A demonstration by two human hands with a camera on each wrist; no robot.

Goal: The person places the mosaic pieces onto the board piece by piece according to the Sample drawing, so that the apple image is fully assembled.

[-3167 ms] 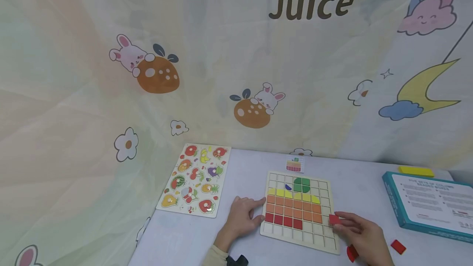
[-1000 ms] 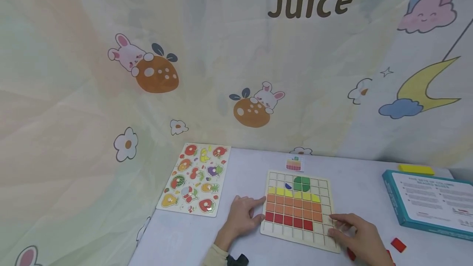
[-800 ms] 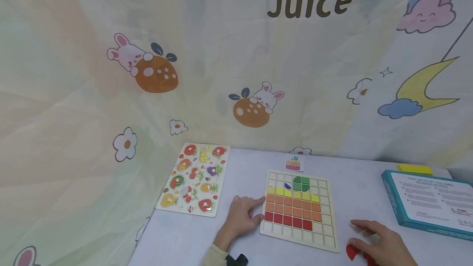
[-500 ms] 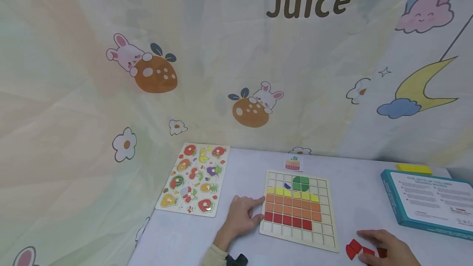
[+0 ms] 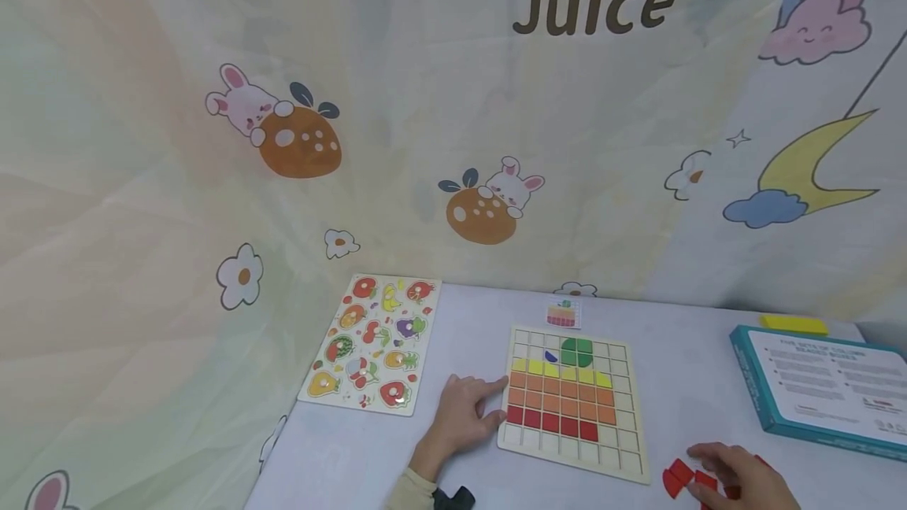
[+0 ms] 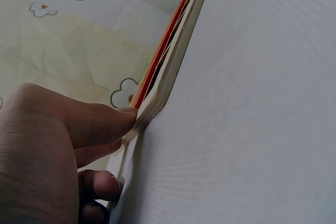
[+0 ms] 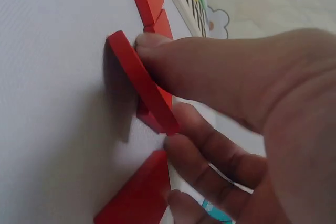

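Fingers of the right hand (image 7: 252, 108) pinch a red piece (image 7: 139, 80) tilted up on edge among loose red pieces (image 5: 683, 474) on the table (image 5: 439, 337), right of the grid board (image 5: 631, 415). The left hand (image 5: 464, 415) presses spread fingertips against the board's left edge. A firm hold on the piece's thin edges, lifting it clear of its neighbours while the board is braced, would likely serve best.
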